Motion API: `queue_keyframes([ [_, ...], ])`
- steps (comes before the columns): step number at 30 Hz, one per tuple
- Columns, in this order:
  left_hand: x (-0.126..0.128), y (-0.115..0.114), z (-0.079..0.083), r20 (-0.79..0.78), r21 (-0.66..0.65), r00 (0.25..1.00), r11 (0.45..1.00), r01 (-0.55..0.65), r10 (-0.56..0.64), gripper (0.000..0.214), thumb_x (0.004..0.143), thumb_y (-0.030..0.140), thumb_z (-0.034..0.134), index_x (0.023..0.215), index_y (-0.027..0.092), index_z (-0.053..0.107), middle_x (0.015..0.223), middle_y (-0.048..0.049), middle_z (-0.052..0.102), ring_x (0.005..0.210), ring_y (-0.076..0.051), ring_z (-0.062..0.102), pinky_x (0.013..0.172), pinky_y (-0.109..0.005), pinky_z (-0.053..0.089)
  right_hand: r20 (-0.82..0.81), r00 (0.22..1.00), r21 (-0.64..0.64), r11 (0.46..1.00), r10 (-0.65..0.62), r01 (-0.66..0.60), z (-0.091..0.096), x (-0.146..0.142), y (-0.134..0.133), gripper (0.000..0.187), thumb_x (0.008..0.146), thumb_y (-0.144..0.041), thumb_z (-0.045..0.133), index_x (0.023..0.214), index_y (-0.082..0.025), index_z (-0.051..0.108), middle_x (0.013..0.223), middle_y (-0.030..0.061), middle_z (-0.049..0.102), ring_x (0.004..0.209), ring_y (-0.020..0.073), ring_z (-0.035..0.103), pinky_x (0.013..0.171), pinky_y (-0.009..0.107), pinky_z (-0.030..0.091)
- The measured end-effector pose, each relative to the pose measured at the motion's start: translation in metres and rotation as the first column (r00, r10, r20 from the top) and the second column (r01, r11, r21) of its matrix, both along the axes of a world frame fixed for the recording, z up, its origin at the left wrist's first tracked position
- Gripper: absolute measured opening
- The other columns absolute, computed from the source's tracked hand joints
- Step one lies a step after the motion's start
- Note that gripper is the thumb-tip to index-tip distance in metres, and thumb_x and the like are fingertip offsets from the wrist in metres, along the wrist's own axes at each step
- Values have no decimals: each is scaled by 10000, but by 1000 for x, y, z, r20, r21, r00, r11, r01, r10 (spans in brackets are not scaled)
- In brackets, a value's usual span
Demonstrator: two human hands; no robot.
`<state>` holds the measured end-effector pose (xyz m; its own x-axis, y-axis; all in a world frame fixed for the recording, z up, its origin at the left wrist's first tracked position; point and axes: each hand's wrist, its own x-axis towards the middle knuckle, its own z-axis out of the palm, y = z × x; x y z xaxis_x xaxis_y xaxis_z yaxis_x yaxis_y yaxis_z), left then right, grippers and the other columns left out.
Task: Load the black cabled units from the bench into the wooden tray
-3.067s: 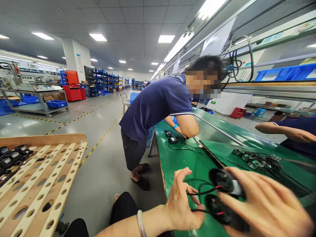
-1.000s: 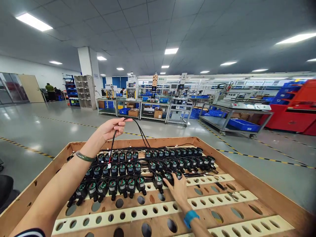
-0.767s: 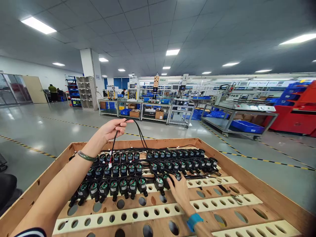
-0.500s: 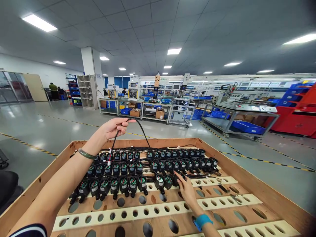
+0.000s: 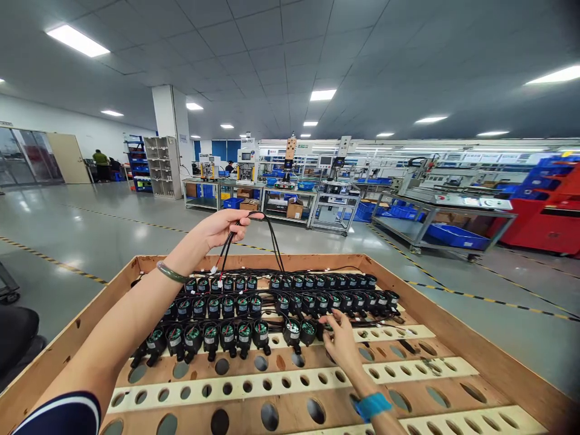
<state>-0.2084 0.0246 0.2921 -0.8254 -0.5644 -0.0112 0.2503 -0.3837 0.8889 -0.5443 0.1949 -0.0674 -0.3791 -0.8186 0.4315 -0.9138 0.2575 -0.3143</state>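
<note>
your left hand [image 5: 224, 226] has its fingers pinched on the black wires [image 5: 275, 241], lifted above the rows of motors [image 5: 226, 305] in the wooden tray [image 5: 453, 338]. your right hand [image 5: 341, 345] rests at the front row's end; you cannot tell whether its fingers grip anything.

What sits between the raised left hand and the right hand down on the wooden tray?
Head view: rows of green-topped black units seated in the wooden tray lie between the left hand, pinching black cables, and the right hand.
</note>
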Motion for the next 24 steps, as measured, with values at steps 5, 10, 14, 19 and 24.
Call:
queue_keyframes([
  [5, -8, 7, 7, -11, -11, 1000, 1000, 24, -24, 344, 1026, 84, 405, 1268, -19, 626, 565, 26, 496, 377, -23, 319, 413, -153, 366, -72, 996, 171, 985, 47, -34, 31, 18, -1, 254, 958, -358, 501, 996, -174, 672, 960, 100, 645, 901, 250, 652, 813, 351, 509],
  [10, -17, 17, 11, 6, -53, 999, 997, 50, -50, 337, 1037, 105, 402, 1254, -25, 625, 573, 34, 505, 376, -20, 326, 432, -158, 399, -128, 992, 352, 936, 26, 21, 32, 47, -13, 481, 881, -282, 671, 1323, -115, 582, 1070, 187, 691, 943, 330, 695, 764, 385, 517],
  [14, -22, 26, 14, 14, -91, 997, 993, 72, -71, 340, 1044, 107, 382, 1242, -17, 629, 577, 45, 491, 382, -13, 313, 424, -142, 376, -112, 993, 442, 897, 28, 25, 39, 47, -23, 423, 898, -264, 656, 1276, -81, 601, 1003, 204, 713, 983, 347, 698, 789, 388, 516],
  [19, -25, 27, 12, 28, -102, 997, 992, 75, -72, 323, 1043, 120, 405, 1215, 0, 651, 585, 50, 472, 390, -15, 299, 426, -162, 354, -6, 999, 495, 868, 52, -42, 60, 30, -17, 391, 878, -170, 601, 1267, -131, 590, 976, 128, 730, 903, 252, 720, 752, 284, 496],
  [24, -27, 21, 7, -1, -86, 995, 991, 102, -102, 294, 1036, 122, 435, 1142, 2, 682, 597, 45, 468, 397, -13, 317, 440, -169, 361, 32, 989, 506, 851, 147, -143, 82, 18, -6, 594, 717, 20, 480, 1241, -227, 609, 990, 40, 705, 813, 183, 698, 701, 230, 445],
])
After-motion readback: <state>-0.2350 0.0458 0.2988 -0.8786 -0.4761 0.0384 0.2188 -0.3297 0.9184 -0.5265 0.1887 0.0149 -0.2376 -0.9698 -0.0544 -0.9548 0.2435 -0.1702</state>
